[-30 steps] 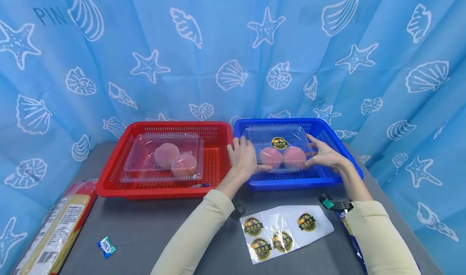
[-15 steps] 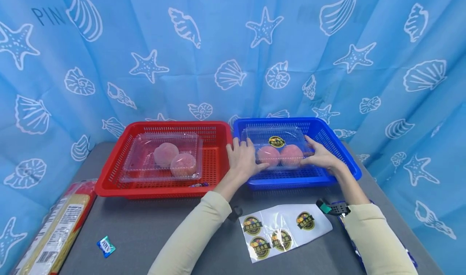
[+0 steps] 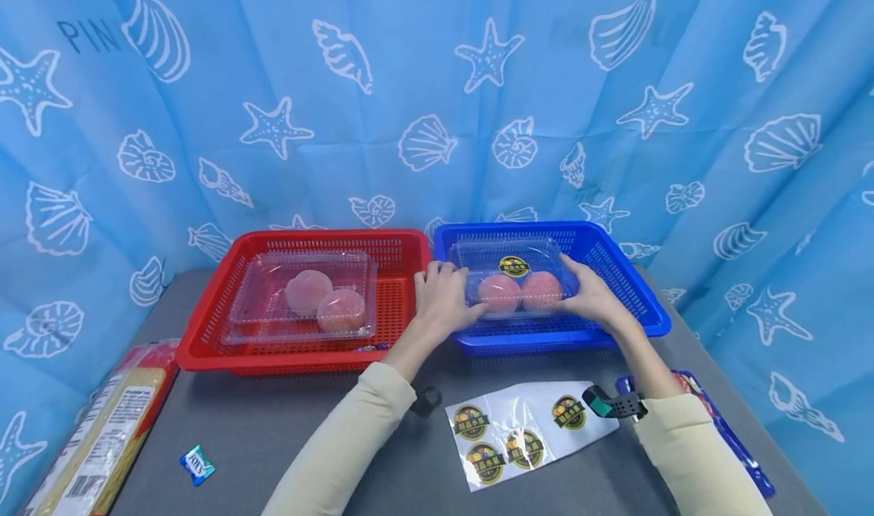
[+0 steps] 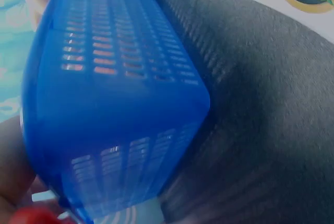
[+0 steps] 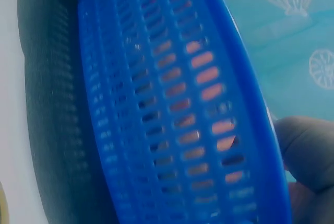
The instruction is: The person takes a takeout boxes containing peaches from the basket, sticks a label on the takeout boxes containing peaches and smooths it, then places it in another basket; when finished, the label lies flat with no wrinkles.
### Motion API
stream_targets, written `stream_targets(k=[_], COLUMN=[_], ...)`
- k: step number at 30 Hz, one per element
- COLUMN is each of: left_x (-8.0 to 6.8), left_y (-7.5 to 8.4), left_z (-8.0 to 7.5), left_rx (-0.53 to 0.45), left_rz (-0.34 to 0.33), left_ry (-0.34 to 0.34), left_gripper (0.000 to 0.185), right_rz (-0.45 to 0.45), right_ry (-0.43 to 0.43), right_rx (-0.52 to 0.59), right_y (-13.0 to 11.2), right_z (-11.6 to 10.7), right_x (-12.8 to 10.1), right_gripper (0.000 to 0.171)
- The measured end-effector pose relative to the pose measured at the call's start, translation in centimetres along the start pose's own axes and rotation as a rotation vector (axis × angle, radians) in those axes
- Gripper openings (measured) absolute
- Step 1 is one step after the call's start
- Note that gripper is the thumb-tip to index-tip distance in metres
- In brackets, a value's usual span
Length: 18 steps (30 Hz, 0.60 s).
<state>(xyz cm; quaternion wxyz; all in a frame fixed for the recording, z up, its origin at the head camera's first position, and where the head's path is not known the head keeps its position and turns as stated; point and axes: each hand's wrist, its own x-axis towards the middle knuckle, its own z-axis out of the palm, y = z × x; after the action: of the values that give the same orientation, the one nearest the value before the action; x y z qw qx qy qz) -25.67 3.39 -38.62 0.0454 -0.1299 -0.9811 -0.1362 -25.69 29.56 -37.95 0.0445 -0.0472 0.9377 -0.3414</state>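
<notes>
A clear plastic clamshell box [image 3: 516,275] with two pink peaches and a round sticker on its lid sits inside the blue basket [image 3: 631,292]. My left hand [image 3: 442,297] grips the box's left side and my right hand [image 3: 591,294] grips its right side. Both wrist views show mostly the blue basket's perforated wall [image 4: 120,104] [image 5: 177,119] from close up, with part of my right hand's fingers [image 5: 305,151] at the edge. A second clear box [image 3: 303,303] with two peaches lies in the red basket [image 3: 205,341] to the left.
A sticker sheet [image 3: 526,429] with several round labels lies on the grey table in front of the blue basket. A long packet [image 3: 102,436] lies at the left edge, a small blue wrapper [image 3: 196,464] nearby. A blue packet [image 3: 730,432] lies at the right. Blue curtain behind.
Both hands have shifted the clamshell box slightly back and left inside the blue basket while keeping their hold on it. The head view has turned a little.
</notes>
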Motion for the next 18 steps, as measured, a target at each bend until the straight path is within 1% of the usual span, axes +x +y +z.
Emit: stream_targets(k=[2,6,9,11,14,18], left_x=[-0.2,-1.1,-2.1,-2.9,-4.4,-6.7], left_y=[-0.6,-2.1,-3.9,-5.4,-8.2,-12.7], left_z=[-0.3,-1.3,-2.6,-3.7,-5.5,-7.7], left_rx=[-0.077,-0.226,-0.272,-0.282,-0.297,-0.302], left_rz=[0.02,0.056,0.058,0.045,0.013,-0.031], left_ry=[0.023,0.066,0.082,0.087,0.087,0.078], left_gripper=[0.068,0.064,0.069,0.075,0.085,0.101], right_rz=[-0.025,-0.097,-0.161,-0.204,-0.233,-0.256], right_ry=[0.051,0.147,0.191,0.217,0.227,0.171], right_rx=[-0.049,-0.111,-0.065,-0.025,0.039,0.122], right_y=[-0.5,-2.1,-3.8,-5.0,-7.2,-10.6], right_z=[0.3,1.0,1.8,2.3,3.4,5.1], right_x=[-0.1,-0.6,-0.8,-0.9,-0.9,-1.3], right_gripper=[0.1,0.086,0.075,0.071,0.074,0.084])
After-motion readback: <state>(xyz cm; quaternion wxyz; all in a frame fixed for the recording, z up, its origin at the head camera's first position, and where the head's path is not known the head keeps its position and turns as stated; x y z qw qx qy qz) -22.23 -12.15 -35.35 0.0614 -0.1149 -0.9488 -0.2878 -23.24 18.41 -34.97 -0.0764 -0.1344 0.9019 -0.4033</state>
